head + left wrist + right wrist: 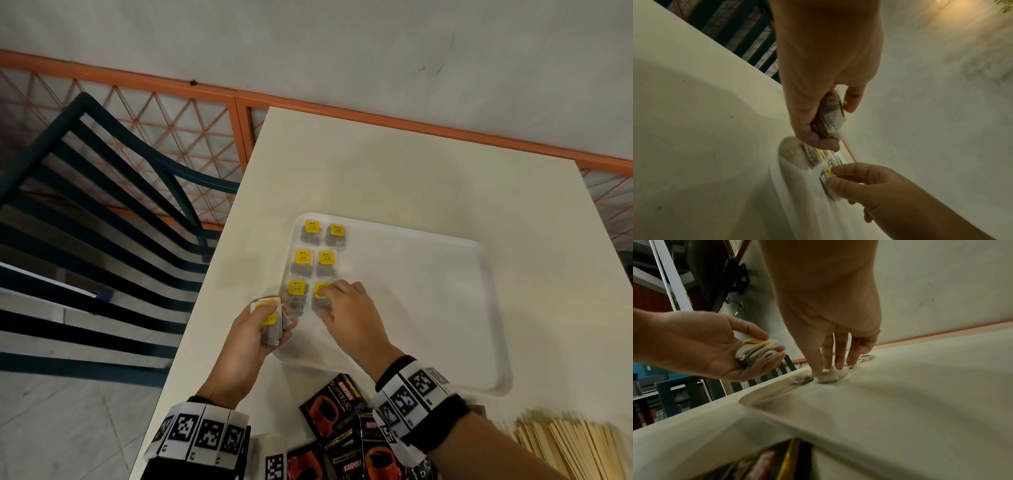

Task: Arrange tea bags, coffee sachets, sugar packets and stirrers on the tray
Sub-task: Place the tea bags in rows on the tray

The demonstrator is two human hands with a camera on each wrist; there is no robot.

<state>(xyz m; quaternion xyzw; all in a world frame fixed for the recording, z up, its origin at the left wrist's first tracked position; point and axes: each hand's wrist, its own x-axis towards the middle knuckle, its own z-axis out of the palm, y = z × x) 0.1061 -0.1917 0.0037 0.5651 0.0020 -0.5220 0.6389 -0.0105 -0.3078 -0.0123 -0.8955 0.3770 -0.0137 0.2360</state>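
We see grey tea bags [303,262] with yellow tags in two columns running lengthwise up the tray [445,308]. Our left hand [250,337] grips a stack [272,323]; our right hand [346,308] presses one flat with straight fingers.

We see a pale plaster wall [308,41], an orange metal lattice railing [164,137], and a dark green slatted chair [85,212] beside our cream rectangular table [394,171].

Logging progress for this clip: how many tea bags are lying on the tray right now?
6, in two columns of three at the tray's left end; the right hand touches the near-right tea bag. More sit stacked in the left hand, uncounted.
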